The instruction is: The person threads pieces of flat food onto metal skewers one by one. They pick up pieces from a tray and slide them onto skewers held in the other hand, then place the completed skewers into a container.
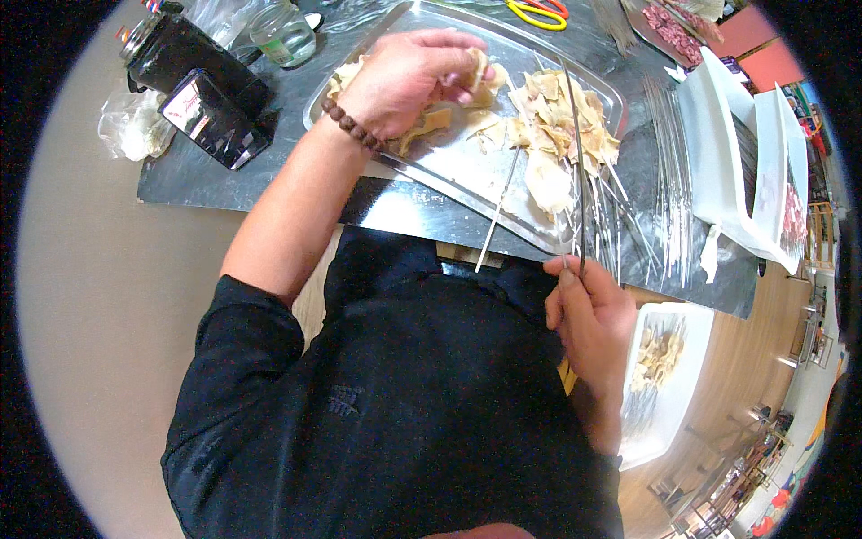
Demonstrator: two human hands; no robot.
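Note:
My left hand (431,77), with a brown bead bracelet (350,124) at the wrist, is over the metal tray (444,172) and pinches a thin, pale yellowish piece of food (479,71). Below the tray's near right corner, my right hand (589,316) grips thin metal skewers (582,202) near their lower ends. One of them seems to carry a pale folded piece (549,182). A heap of similar pieces on skewers (562,111) lies at the tray's right side. Loose pieces (488,128) are scattered on its middle and left.
Bare skewers (667,182) lie right of the tray beside white plastic bins (717,155). A lower white bin (673,397) holds filled skewers. Scissors (539,12) lie beyond the tray. A phone (215,121), dark jar (195,57) and glass jar (283,37) stand left.

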